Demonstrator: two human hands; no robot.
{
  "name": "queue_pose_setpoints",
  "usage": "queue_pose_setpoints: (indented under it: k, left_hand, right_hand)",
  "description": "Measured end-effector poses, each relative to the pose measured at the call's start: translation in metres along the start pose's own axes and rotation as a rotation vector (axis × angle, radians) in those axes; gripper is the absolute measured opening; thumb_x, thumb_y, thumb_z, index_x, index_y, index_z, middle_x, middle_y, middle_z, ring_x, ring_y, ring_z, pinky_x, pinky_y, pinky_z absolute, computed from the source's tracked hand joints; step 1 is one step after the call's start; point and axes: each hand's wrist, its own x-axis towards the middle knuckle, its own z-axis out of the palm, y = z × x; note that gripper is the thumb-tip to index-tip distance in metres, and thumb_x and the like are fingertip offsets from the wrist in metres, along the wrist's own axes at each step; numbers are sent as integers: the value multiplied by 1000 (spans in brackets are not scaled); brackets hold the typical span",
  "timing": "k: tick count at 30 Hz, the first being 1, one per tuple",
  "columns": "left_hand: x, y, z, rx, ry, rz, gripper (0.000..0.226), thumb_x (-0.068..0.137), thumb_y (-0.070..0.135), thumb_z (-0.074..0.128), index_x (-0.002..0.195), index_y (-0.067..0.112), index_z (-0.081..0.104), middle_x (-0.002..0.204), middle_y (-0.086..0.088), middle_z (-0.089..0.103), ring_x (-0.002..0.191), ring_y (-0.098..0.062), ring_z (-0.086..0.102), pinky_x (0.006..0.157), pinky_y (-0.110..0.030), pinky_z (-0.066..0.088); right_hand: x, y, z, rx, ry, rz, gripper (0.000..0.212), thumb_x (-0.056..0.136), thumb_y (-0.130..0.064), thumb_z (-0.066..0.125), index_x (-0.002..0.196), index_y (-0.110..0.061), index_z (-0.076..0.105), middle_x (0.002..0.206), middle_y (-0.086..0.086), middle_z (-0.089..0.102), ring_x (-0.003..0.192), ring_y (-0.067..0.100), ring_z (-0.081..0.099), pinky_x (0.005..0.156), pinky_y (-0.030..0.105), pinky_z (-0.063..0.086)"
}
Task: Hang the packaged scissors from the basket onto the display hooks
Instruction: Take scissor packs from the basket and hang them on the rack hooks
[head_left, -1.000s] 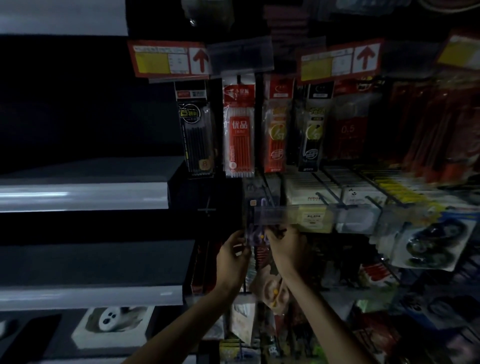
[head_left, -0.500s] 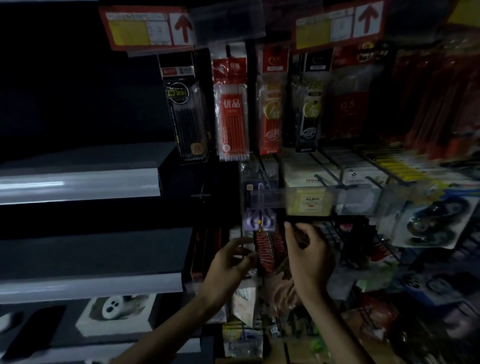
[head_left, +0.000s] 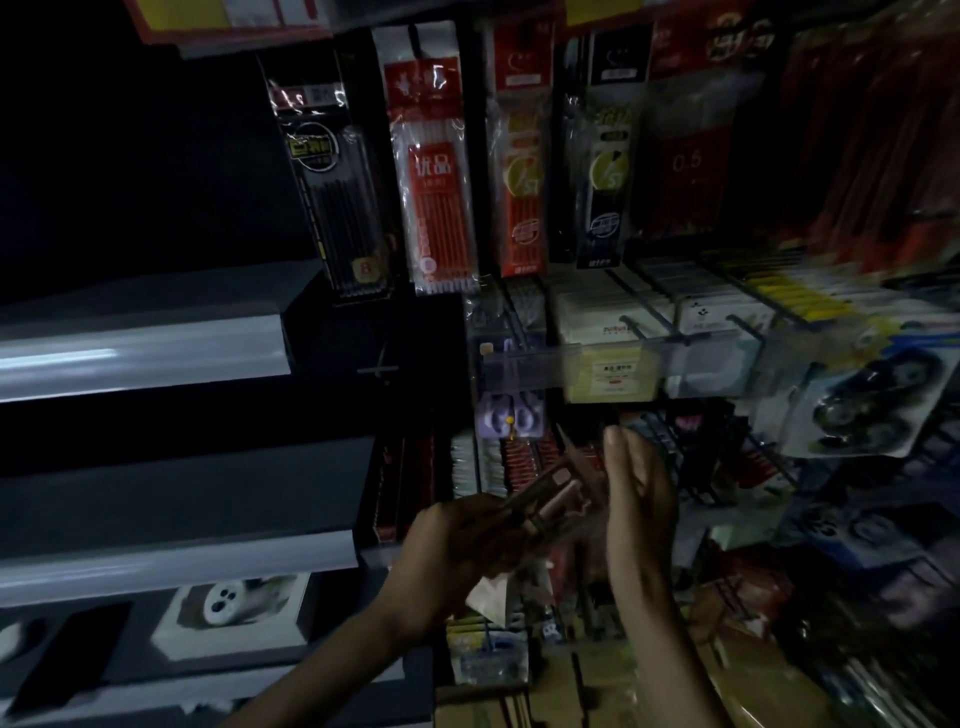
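A purple packaged pair of scissors hangs on a display hook behind a clear price strip. Below it, my left hand grips another packaged pair of scissors, pinkish, blurred and tilted up to the right. My right hand is just right of that pack with its fingers straight and pointing up; whether it touches the pack is unclear. The scene is dark and no basket shows clearly.
Packs of pen refills hang above. White boxed goods and correction tapes fill hooks on the right. Grey shelves jut out at left. More hanging packs crowd the space below my hands.
Both hands have dropped away from the hook, leaving the purple pack hanging. My left hand now holds a pinkish pack. The view has tilted down.
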Motion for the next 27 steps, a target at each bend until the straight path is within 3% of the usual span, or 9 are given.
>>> queue_pose_setpoints:
  k: [2,4,6,9,13,16,19,22,27]
  left_hand:
    - [-2,-2,-1,-146,-18,-67,10,100,18,71,100,9,75,93,-7,79,84,-23,78,71,-37,60]
    - [-3,-3,2,-288,-36,-147,13,97,13,73,99,0,75,91,-12,79,85,-26,77,74,-38,62]
    - [-6,-2,7,-435,-29,-228,12,93,4,74,100,-5,74,88,-13,77,79,-26,75,70,-35,61]
    - [-13,0,17,-606,-61,-347,23,93,1,74,115,-8,71,98,-16,78,83,-25,74,73,-35,60]
    - [-17,-3,19,-599,-139,-340,35,84,22,83,115,6,76,117,-22,76,101,-36,73,88,-51,61]
    - [-14,2,15,-483,-171,-305,32,87,26,85,114,12,76,112,-13,78,102,-27,75,81,-37,61]
    - [-2,14,11,-458,-76,-236,29,89,19,78,116,9,73,111,-10,79,104,-23,76,82,-27,59]
    - [13,23,6,-446,40,-134,24,91,16,76,113,7,75,109,-11,80,105,-25,76,88,-34,61]
    - [23,33,7,-397,158,-64,8,98,6,70,95,0,74,88,-13,78,80,-17,75,70,-23,56]
  right_hand:
    - [-5,6,-16,21,12,178,29,85,-74,57,102,-52,67,104,-27,70,105,6,66,89,31,55]
    - [-10,12,-25,122,-61,453,50,79,-80,61,111,-43,70,113,-13,75,107,16,70,90,43,55]
    - [-15,13,-27,158,-154,580,64,74,-79,63,115,-30,74,111,-4,78,102,19,74,88,44,55]
    - [-16,9,-27,69,-140,465,63,71,-81,70,114,-35,77,114,-8,77,110,19,72,102,51,52]
    - [-16,-3,-31,112,-137,347,17,92,-36,74,101,-23,80,100,-3,79,101,22,73,89,41,55]
    - [-19,-6,-32,61,-122,257,12,94,-29,72,101,-21,78,94,-10,78,95,10,71,76,26,50]
    - [-20,-10,-30,63,-165,225,11,94,-25,72,103,-22,78,97,-11,79,93,1,71,72,12,51]
    - [-22,-12,-27,83,-188,191,10,94,-21,73,101,-18,79,96,-7,80,92,2,72,71,10,52]
    - [-25,-15,-25,90,-205,186,7,93,-20,74,97,-18,79,94,-4,80,91,6,74,73,14,54]
